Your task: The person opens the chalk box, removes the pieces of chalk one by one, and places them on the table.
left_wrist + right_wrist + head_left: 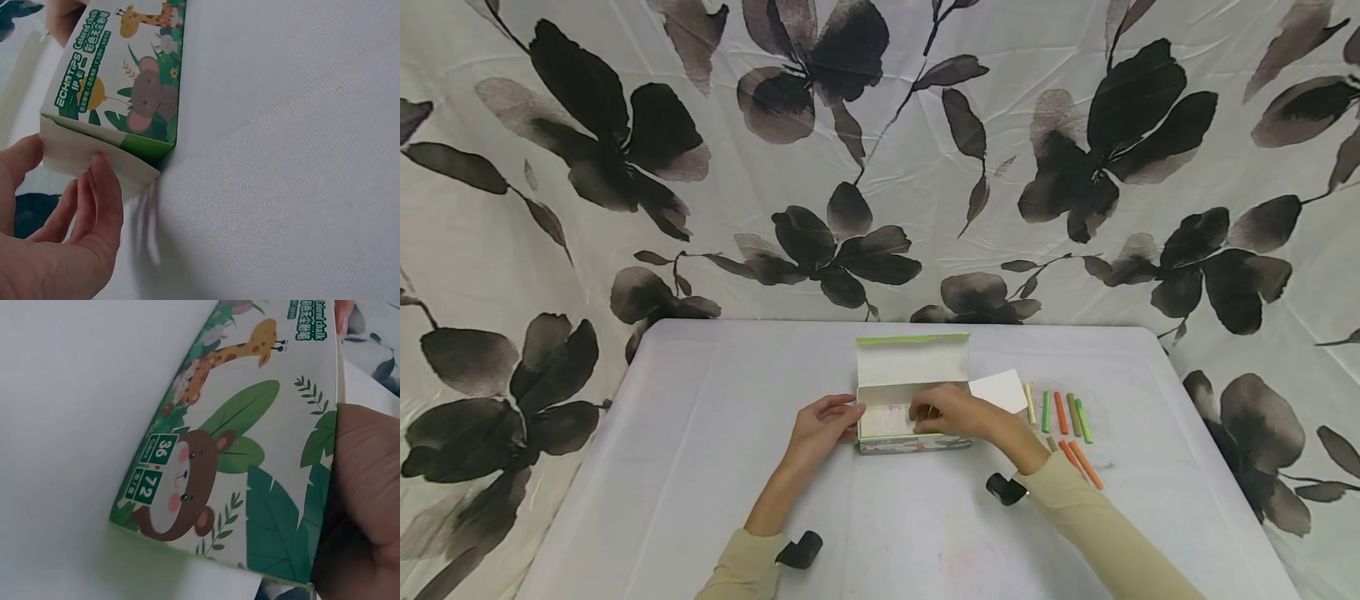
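Note:
An open colored chalk box stands on the table, its lid raised at the back. My left hand holds the box's left end. In the left wrist view, thumb and fingertips touch the white end flap. My right hand reaches into the box from above with bent fingers. Whether those fingers grip anything is hidden; in the right wrist view the printed front panel covers them. Right of the box lie several chalk sticks in two rows, among them an orange chalk and a green chalk.
A white card or flap sticks out at the box's right side, beside a pale yellow chalk. White cloth covers the table. A floral curtain hangs behind it.

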`<state>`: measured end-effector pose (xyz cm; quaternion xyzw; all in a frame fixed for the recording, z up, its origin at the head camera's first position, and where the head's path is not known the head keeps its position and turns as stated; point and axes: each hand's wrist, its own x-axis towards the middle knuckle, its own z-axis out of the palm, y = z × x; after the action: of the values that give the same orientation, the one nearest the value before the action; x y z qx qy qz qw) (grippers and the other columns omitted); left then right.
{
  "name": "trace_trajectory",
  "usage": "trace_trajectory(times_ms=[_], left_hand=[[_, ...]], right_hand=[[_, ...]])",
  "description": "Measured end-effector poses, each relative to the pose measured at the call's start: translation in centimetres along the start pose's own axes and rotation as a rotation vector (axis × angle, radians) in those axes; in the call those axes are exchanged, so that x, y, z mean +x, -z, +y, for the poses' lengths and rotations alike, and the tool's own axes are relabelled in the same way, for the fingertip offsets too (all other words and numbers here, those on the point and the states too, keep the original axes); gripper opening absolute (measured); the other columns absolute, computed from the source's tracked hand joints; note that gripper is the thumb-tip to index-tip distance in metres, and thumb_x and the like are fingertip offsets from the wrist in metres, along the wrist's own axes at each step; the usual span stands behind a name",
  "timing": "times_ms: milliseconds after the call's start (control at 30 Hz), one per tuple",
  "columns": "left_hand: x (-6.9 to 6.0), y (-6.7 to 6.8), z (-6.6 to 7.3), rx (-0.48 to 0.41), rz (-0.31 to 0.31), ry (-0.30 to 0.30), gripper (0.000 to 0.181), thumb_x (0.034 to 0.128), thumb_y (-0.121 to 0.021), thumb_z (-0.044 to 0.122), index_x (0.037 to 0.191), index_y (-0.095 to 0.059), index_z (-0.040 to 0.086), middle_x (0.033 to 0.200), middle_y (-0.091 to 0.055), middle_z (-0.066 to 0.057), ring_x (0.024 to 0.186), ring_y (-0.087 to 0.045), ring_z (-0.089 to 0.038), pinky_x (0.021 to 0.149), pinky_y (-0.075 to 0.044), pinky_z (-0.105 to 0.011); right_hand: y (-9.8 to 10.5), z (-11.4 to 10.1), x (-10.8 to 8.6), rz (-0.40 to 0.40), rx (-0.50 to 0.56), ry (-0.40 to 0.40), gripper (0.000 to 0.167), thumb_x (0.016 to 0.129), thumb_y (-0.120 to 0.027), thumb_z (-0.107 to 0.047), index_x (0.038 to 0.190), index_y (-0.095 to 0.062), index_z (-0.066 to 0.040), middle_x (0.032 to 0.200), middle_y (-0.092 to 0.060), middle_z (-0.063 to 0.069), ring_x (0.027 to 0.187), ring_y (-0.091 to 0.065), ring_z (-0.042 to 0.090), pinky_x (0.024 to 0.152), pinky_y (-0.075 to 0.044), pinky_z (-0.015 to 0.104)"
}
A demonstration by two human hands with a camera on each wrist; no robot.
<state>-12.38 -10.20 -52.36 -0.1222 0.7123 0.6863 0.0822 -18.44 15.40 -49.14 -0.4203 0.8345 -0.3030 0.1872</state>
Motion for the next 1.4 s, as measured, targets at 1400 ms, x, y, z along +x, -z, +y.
trace_trajectory(times_ms=[1400], left_hand=[[-0.2, -0.1, 0.0, -0.023, 0.003, -0.004, 0.042, 0.0928, -0.079, 0.017, 0.126, -0.064, -0.005, 0.099, -0.067, -0.011, 0.079, -0.069, -0.016, 0.074, -0.06, -0.032]], right_hand=[[0.8, 0.5, -0.1, 0.074, 0.179, -0.052, 0.012, 0.098, -0.071, -0.008, 0.108, -0.074, -0.002, 0.098, -0.072, 0.001, 0.087, -0.066, 0.011, 0.081, -0.056, 0.028]])
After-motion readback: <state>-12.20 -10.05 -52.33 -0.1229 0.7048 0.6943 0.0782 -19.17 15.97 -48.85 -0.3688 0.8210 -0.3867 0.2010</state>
